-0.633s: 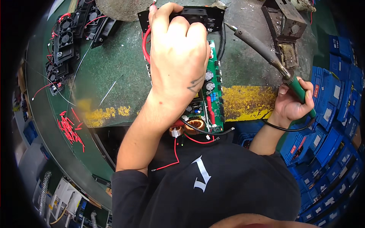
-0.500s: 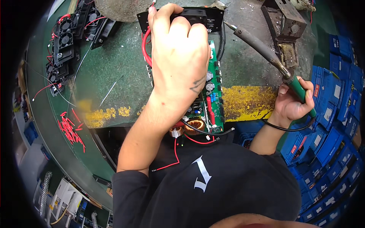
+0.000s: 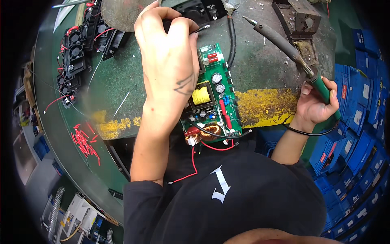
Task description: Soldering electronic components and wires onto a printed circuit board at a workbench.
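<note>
Green circuit board at centre, soldering iron held at right

The circuit board [image 3: 208,72], a long green rectangle, lies at the centre of the frame, its left part hidden by a forearm and hand. It carries a boxy yellow-wrapped transformer [image 3: 201,96], silvery round-topped capacitors [image 3: 217,78] and a copper-wound ring coil [image 3: 210,131]; a thin red lead [image 3: 196,164] hangs from its lower end. The worktop [image 3: 266,71] is grey-green, scuffed and speckled. Glossy black fans [image 3: 74,53] pile up at upper left, above a scatter of slim red sleeves [image 3: 85,142].

A chipped yellow band [image 3: 266,106] runs along the worktop's near edge, and the board's lower end reaches past that edge. To the board's right, a stretch of bare worktop extends to a rusty metal stand [image 3: 296,18] at upper right.

The left hand [image 3: 168,44] is bent and narrow beside a black fan panel [image 3: 195,12]. A bare-tipped dark lead [image 3: 204,28] shows at its fingertips; whether it is gripped, I cannot tell. The right hand [image 3: 319,101] closes around the green handle of the soldering iron [image 3: 280,43], whose tip points to upper left, well apart from the board.
</note>
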The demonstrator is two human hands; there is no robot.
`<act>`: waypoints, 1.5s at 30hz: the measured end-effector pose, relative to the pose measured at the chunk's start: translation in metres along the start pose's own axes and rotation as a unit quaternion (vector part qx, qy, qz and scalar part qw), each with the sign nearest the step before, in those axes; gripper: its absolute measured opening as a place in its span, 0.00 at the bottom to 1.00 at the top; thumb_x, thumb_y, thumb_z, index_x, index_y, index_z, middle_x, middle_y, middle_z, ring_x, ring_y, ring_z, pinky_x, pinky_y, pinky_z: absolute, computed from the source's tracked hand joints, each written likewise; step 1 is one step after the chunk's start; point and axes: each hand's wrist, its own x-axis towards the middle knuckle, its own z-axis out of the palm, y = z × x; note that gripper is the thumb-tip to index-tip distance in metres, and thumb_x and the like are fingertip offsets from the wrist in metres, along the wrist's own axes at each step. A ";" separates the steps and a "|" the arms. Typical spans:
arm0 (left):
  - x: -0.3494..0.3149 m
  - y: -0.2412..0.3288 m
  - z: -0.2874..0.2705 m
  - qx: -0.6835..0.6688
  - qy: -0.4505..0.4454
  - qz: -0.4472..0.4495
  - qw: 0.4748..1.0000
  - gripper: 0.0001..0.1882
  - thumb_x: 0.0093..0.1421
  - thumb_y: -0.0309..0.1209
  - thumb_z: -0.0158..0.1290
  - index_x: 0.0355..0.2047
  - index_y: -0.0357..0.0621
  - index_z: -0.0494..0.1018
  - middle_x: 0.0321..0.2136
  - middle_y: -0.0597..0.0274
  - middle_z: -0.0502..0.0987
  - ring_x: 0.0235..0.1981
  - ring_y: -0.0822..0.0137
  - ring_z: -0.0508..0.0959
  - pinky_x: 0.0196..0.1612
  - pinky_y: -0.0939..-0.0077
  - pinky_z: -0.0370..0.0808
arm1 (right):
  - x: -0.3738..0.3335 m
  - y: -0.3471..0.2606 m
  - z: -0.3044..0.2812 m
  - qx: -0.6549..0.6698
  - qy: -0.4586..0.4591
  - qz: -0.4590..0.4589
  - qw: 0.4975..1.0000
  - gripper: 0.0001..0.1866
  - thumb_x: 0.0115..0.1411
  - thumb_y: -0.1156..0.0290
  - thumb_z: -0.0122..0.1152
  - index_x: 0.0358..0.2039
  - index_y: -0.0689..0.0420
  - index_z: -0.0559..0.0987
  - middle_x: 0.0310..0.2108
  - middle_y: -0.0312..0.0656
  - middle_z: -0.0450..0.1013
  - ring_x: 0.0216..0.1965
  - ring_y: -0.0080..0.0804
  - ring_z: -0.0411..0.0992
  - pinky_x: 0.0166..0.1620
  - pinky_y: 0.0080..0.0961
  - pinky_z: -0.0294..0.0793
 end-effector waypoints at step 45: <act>0.025 -0.061 -0.035 -0.100 -0.280 0.129 0.946 0.06 0.60 0.24 0.57 0.38 0.39 0.73 0.40 0.56 0.77 0.49 0.49 0.72 0.54 0.62 0.70 | 0.006 0.002 -0.001 0.022 0.045 -0.003 0.999 0.22 0.65 0.56 0.48 0.43 0.61 0.81 0.35 0.51 0.81 0.27 0.38 0.75 0.28 0.28 0.70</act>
